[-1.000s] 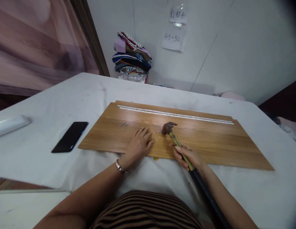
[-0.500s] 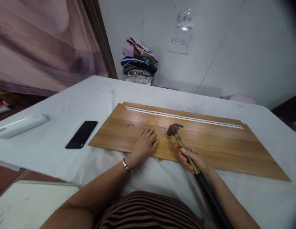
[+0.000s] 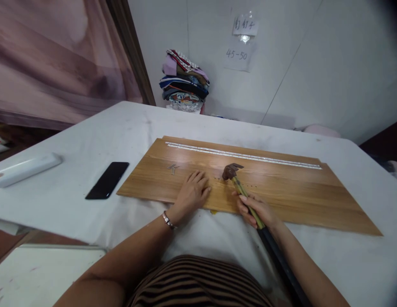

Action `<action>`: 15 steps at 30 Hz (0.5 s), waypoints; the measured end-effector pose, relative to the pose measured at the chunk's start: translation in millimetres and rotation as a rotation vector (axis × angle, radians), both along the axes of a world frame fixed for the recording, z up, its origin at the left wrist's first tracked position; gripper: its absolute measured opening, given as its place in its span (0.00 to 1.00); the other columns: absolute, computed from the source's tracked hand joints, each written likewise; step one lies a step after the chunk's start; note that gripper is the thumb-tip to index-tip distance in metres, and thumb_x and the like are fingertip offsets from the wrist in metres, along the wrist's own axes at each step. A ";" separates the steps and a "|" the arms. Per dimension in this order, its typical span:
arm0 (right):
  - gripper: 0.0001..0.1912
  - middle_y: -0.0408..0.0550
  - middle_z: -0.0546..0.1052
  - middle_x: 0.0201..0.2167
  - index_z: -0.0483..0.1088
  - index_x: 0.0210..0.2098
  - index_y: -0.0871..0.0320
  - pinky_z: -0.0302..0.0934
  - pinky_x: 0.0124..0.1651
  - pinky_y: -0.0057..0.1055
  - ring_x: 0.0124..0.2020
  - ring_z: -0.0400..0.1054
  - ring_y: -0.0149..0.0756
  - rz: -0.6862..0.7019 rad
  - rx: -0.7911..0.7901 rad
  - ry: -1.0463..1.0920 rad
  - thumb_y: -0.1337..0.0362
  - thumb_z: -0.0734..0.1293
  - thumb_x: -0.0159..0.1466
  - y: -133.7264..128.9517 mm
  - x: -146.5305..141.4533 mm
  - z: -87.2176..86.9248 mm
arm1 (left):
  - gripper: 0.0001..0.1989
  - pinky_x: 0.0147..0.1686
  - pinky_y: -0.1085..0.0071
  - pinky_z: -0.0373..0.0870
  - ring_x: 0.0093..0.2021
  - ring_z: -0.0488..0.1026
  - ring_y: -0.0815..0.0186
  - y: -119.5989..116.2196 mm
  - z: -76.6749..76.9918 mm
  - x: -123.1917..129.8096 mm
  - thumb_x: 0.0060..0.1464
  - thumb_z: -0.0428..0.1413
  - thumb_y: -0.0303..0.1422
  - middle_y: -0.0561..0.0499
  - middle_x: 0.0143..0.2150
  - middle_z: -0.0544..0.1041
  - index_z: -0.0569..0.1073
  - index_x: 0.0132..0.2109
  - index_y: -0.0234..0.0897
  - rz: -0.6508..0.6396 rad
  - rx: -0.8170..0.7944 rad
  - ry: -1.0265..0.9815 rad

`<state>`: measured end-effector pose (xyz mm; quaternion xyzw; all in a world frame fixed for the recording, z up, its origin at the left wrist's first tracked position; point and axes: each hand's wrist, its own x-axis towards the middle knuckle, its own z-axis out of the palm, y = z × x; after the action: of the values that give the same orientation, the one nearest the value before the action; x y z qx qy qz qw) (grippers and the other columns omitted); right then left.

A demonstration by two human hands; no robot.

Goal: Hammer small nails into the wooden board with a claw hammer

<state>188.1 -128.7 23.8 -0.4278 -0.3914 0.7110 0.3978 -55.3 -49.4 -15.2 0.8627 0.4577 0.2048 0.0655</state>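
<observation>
My left hand [image 3: 192, 190] lies flat on the brown wooden board [image 3: 294, 192], fingers slightly apart, holding nothing. A few loose nails [image 3: 173, 168] lie on the board to the left of that hand. My right hand [image 3: 254, 209] is wrapped round the yellow-green part of the handle of a claw hammer [image 3: 238, 184]. The rusty hammer head is over the middle of the board; whether it touches the wood I cannot tell. A row of small dark marks [image 3: 250, 185] runs across the board on both sides of the hammer head.
Two white measuring strips [image 3: 243, 157] run along the board's far side. A black phone [image 3: 108, 181] and a white elongated object [image 3: 28, 168] lie to the left on the white table [image 3: 121, 123]. Folded cloths [image 3: 185, 81] are piled behind the table's far edge.
The view has shifted slightly, so most things appear a little further left. Both hands hold nearly the same pose, and the hammer stays in my right hand.
</observation>
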 end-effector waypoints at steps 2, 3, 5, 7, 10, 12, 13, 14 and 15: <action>0.25 0.32 0.65 0.20 0.67 0.46 0.57 0.48 0.09 0.21 0.09 0.49 0.20 -0.001 0.001 -0.004 0.46 0.72 0.59 0.4 -0.3 0.2 | 0.11 0.67 0.51 0.61 0.65 0.66 0.51 0.5 0.0 -0.5 0.63 0.54 0.34 0.40 0.60 0.74 0.75 0.50 0.36 -0.016 0.015 0.000; 0.25 0.32 0.65 0.20 0.67 0.46 0.57 0.48 0.09 0.21 0.09 0.49 0.20 0.001 -0.001 -0.006 0.46 0.72 0.59 0.6 -0.4 0.1 | 0.11 0.67 0.51 0.61 0.64 0.66 0.51 0.8 0.0 -0.7 0.63 0.53 0.34 0.40 0.59 0.74 0.75 0.49 0.37 -0.021 0.022 -0.002; 0.24 0.32 0.65 0.20 0.68 0.45 0.57 0.48 0.09 0.20 0.09 0.49 0.20 0.000 -0.001 -0.010 0.47 0.72 0.59 1.1 -0.7 -0.3 | 0.10 0.66 0.50 0.61 0.64 0.67 0.51 1.3 0.3 -1.0 0.64 0.53 0.35 0.40 0.59 0.74 0.75 0.49 0.37 -0.023 0.030 -0.006; 0.24 0.31 0.66 0.20 0.68 0.45 0.57 0.48 0.09 0.20 0.09 0.50 0.20 -0.006 -0.001 -0.008 0.47 0.72 0.59 1.2 -0.9 -0.8 | 0.10 0.66 0.49 0.62 0.63 0.67 0.51 1.3 1.3 -0.8 0.64 0.53 0.35 0.40 0.59 0.74 0.75 0.48 0.37 -0.025 0.031 -0.010; 0.25 0.31 0.65 0.19 0.68 0.45 0.57 0.48 0.09 0.20 0.09 0.49 0.20 -0.020 -0.001 0.008 0.47 0.73 0.58 1.0 -0.9 -1.1 | 0.09 0.66 0.50 0.62 0.63 0.67 0.52 0.7 3.7 0.1 0.63 0.53 0.34 0.41 0.57 0.75 0.75 0.47 0.37 -0.029 0.025 -0.008; 0.25 0.31 0.65 0.19 0.68 0.45 0.57 0.48 0.09 0.20 0.09 0.49 0.20 -0.025 0.000 0.012 0.47 0.73 0.58 0.7 -1.0 -0.9 | 0.09 0.65 0.51 0.63 0.63 0.67 0.52 0.3 4.6 0.6 0.63 0.53 0.33 0.41 0.57 0.75 0.75 0.47 0.37 -0.023 0.025 -0.004; 0.25 0.31 0.65 0.19 0.68 0.45 0.57 0.48 0.09 0.20 0.09 0.50 0.20 -0.027 -0.001 0.011 0.47 0.73 0.58 0.6 -1.1 -0.8 | 0.09 0.65 0.51 0.63 0.63 0.67 0.52 0.2 4.6 0.8 0.63 0.53 0.33 0.41 0.57 0.75 0.75 0.47 0.37 -0.020 0.025 -0.003; 0.25 0.31 0.65 0.19 0.68 0.45 0.57 0.48 0.09 0.20 0.09 0.50 0.20 -0.027 -0.002 0.009 0.47 0.73 0.58 0.5 -1.3 -0.7 | 0.09 0.65 0.50 0.63 0.63 0.67 0.52 0.2 4.3 0.8 0.63 0.53 0.33 0.41 0.57 0.75 0.75 0.47 0.37 -0.018 0.026 -0.007; 0.25 0.31 0.66 0.19 0.68 0.45 0.57 0.48 0.09 0.20 0.09 0.50 0.20 -0.026 -0.003 0.005 0.47 0.73 0.58 0.6 -1.5 -0.9 | 0.09 0.65 0.50 0.62 0.63 0.67 0.52 0.3 3.8 0.7 0.63 0.53 0.33 0.40 0.58 0.75 0.75 0.48 0.37 -0.018 0.026 -0.011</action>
<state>186.6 -128.1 23.0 -0.4316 -0.3837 0.7075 0.4073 -54.7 -49.1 -11.4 0.8665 0.4466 0.2150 0.0588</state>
